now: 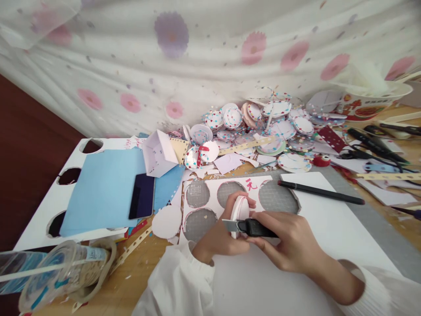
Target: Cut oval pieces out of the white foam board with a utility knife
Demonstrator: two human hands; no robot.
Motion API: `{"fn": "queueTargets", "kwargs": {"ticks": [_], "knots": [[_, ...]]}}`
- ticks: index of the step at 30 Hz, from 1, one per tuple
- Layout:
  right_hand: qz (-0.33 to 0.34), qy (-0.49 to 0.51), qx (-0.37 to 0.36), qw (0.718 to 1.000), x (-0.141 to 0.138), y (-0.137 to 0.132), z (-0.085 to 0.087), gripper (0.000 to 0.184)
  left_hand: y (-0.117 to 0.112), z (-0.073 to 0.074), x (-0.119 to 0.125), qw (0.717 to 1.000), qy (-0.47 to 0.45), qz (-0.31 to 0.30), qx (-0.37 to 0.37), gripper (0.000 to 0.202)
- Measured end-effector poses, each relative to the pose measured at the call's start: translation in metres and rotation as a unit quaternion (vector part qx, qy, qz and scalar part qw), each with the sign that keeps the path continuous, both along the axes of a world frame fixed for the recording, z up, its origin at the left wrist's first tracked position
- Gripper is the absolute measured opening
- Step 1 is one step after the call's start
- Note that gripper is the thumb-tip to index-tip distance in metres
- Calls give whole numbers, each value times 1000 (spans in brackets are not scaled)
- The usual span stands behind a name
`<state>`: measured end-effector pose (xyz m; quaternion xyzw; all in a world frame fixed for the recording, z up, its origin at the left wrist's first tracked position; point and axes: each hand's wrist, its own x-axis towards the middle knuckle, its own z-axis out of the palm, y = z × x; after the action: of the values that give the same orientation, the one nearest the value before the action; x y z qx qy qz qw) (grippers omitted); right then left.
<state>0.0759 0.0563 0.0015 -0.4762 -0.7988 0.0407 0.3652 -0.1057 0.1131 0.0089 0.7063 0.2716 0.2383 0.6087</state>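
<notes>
My left hand [221, 239] pinches a small stack of white paper discs [239, 210] held on edge over a white card sheet [230, 193] with round holes cut in it. My right hand [289, 243] grips a black utility knife [250, 227]; its blade points left and meets the edge of the discs. Both hands are closed on what they hold. A grey cutting mat [371, 210] shows through the holes and beside the sheet.
A black pen [320, 192] lies on white paper at right. A phone [142, 195] rests on blue paper [101, 193]. A small white paper box [158, 153], a pile of dotted paper discs [263, 123], scissors [358, 154], rulers and plastic cups [62, 272] crowd the wooden table.
</notes>
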Motion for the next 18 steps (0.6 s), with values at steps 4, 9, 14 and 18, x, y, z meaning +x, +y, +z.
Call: {"fn": "queueTargets", "kwargs": {"ticks": [4, 9, 14, 18], "knots": [[-29, -7, -3, 1000, 6, 2, -3, 26, 2, 1, 0, 1000, -28, 7, 13, 74], [-32, -9, -11, 999, 9, 4, -3, 24, 2, 4, 0, 998, -46, 1, 32, 81], [-8, -2, -25, 1000, 2, 2, -2, 27, -1, 0, 1, 999, 12, -19, 26, 74], [-17, -3, -31, 999, -1, 0, -1, 29, 0, -8, 1, 997, 43, -20, 53, 68]]}}
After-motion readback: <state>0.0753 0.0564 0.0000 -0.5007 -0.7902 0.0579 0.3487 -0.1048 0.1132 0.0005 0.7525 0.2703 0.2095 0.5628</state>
